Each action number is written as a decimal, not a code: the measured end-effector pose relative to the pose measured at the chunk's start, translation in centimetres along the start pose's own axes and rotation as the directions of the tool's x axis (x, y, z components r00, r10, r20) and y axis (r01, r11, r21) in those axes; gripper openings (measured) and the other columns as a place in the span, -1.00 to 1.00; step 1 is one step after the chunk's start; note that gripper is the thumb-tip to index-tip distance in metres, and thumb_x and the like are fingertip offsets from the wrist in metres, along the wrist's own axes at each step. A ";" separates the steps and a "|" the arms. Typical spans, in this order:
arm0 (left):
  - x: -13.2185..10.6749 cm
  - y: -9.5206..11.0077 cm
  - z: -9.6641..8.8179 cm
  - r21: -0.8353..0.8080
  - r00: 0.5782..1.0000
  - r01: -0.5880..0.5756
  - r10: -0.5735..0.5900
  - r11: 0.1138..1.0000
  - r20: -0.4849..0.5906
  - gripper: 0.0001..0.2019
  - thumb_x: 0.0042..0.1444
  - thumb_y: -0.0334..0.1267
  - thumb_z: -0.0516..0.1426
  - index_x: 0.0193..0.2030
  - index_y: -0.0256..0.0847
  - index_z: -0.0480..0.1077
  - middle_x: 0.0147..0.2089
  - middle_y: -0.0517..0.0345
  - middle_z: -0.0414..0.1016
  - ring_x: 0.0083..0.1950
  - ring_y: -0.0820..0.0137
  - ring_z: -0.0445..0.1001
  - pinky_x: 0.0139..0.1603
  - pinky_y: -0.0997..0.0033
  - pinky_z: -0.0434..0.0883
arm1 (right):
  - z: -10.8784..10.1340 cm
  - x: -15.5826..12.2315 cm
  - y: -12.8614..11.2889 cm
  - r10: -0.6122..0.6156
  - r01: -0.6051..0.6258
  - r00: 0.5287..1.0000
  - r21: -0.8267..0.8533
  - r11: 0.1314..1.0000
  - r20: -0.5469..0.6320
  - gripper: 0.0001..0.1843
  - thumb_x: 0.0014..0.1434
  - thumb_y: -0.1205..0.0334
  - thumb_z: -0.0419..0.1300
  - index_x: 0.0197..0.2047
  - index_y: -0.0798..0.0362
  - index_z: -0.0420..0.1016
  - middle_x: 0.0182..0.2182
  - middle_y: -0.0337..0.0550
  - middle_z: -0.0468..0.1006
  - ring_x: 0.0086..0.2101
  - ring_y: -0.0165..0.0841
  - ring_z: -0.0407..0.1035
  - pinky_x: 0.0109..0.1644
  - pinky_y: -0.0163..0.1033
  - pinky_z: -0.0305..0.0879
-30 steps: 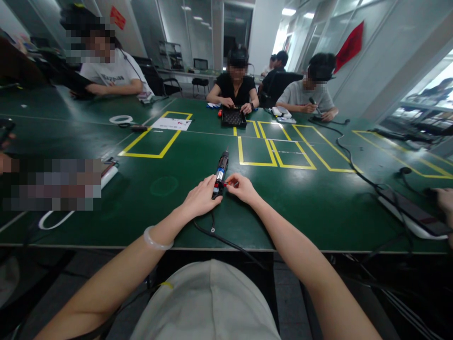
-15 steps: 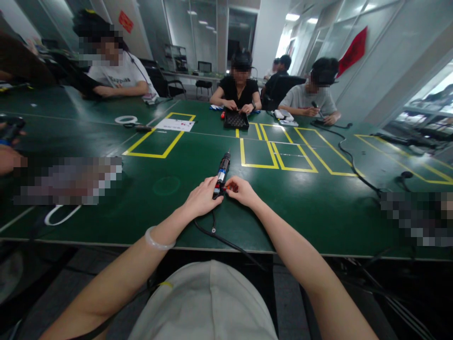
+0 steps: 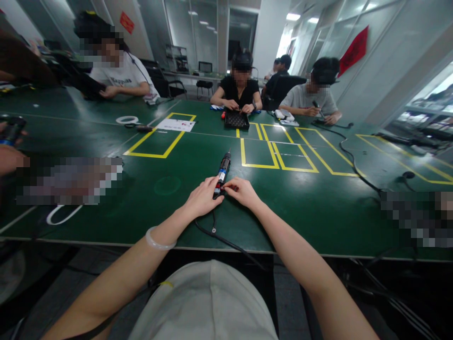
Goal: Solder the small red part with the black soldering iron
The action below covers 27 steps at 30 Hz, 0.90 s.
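Note:
A black and silver electric screwdriver (image 3: 222, 169) lies on the green table (image 3: 304, 203), tip pointing away from me, its black cord (image 3: 215, 233) running back over the near edge. My left hand (image 3: 203, 198) is closed round its rear end. My right hand (image 3: 241, 191) pinches a small red part against the tool's near end, fingertips touching it. A pale bangle sits on my left wrist.
Yellow tape rectangles (image 3: 155, 139) mark the table ahead. A black tray (image 3: 235, 120) lies in front of a seated person across the table. Other people sit at the far left and far right. Black cables (image 3: 348, 153) cross the right side; a white ring (image 3: 126, 120) lies far left.
Both hands stay on the screwdriver's rear end; my right fingertips have closed in slightly on the red part. The view has shifted a little.

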<state>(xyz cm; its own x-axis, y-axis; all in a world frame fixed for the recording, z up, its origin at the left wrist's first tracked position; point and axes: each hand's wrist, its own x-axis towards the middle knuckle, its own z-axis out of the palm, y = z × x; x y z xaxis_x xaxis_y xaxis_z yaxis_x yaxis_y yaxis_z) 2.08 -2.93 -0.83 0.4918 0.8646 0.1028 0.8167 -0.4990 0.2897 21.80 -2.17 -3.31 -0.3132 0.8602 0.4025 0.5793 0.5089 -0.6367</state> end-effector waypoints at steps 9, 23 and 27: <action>1.2 1.5 -1.2 0.146 0.996 0.090 -0.089 0.985 -0.013 -0.44 0.23 0.13 -0.04 0.32 0.01 0.15 0.12 -0.08 0.30 0.08 0.06 0.42 -0.08 0.14 0.43 | 0.0 -0.3 -0.3 0.069 -0.071 0.996 -0.031 0.997 -0.060 -0.87 0.21 0.27 0.14 -0.19 -0.02 0.50 -0.36 -0.23 0.59 -0.40 -0.37 0.41 -0.26 -0.29 0.26; 3.4 0.9 -2.1 0.254 0.995 0.016 -0.040 0.967 0.091 -0.38 0.18 0.18 -0.01 0.38 0.16 0.15 0.08 -0.08 0.31 0.07 0.01 0.40 -0.03 0.09 0.36 | 0.3 -0.4 0.2 0.051 -0.054 0.996 -0.042 0.998 -0.071 -0.86 0.22 0.27 0.10 -0.25 0.01 0.50 -0.40 -0.21 0.56 -0.45 -0.36 0.36 -0.29 -0.29 0.21; 3.7 0.3 -2.4 0.281 0.996 -0.010 -0.015 0.960 0.084 -0.38 0.17 0.17 0.02 0.36 0.14 0.18 0.08 -0.09 0.31 0.08 0.02 0.38 -0.02 0.12 0.35 | 0.3 -0.4 0.1 0.065 -0.066 0.996 -0.018 0.998 -0.066 -0.86 0.21 0.28 0.10 -0.24 0.01 0.50 -0.39 -0.21 0.58 -0.45 -0.36 0.37 -0.30 -0.29 0.22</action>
<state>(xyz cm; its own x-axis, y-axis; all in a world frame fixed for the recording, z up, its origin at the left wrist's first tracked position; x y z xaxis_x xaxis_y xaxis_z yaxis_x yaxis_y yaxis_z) 3.45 0.27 1.95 0.5035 0.8638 0.0178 0.8638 -0.5037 0.0096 21.80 -2.46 -3.72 -0.2248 0.8874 0.4025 0.6125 0.4500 -0.6499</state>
